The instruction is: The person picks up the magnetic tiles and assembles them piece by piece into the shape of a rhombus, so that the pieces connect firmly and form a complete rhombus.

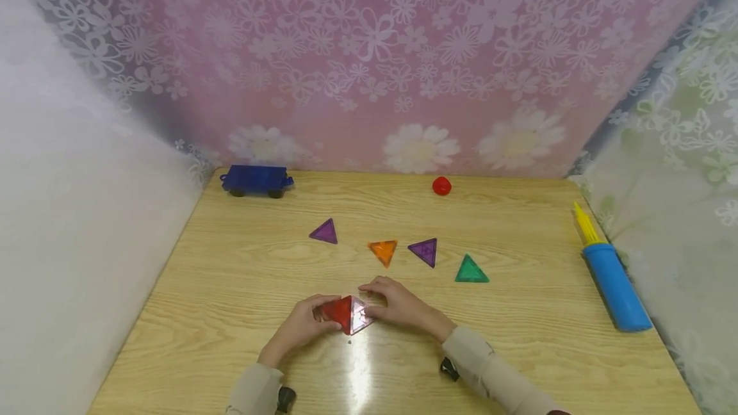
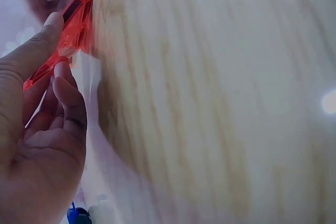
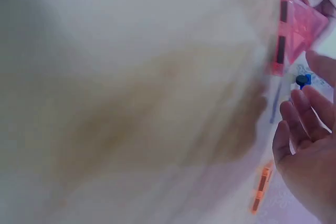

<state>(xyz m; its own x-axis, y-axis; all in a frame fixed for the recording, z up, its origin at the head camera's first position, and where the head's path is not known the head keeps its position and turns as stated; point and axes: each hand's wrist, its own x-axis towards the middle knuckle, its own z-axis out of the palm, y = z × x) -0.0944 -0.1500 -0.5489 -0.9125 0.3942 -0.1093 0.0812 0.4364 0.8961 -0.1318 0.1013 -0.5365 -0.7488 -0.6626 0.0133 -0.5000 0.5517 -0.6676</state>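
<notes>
My left hand (image 1: pixel 300 325) grips a red magnetic tile (image 1: pixel 340 314) between thumb and fingers, near the front middle of the table. In the right wrist view the red tile (image 3: pixel 299 32) is a see-through triangle with dark magnets along one edge. Against its right side in the head view lies a pale, glare-covered triangular tile (image 1: pixel 359 316). My right hand (image 1: pixel 400 303) is at that pale tile's right corner, thumb overlapping it. Its fingers (image 3: pixel 310 116) are spread and loosely bent in the right wrist view.
Beyond the hands lie two purple triangles (image 1: pixel 325 232) (image 1: pixel 425 252), an orange triangle (image 1: pixel 383 251) and a green triangle (image 1: pixel 471 270). A blue wheeled car (image 1: pixel 256 178) and a red round piece (image 1: pixel 441 186) stand at the back. A blue-and-yellow pump (image 1: pixel 617 287) lies along the right edge.
</notes>
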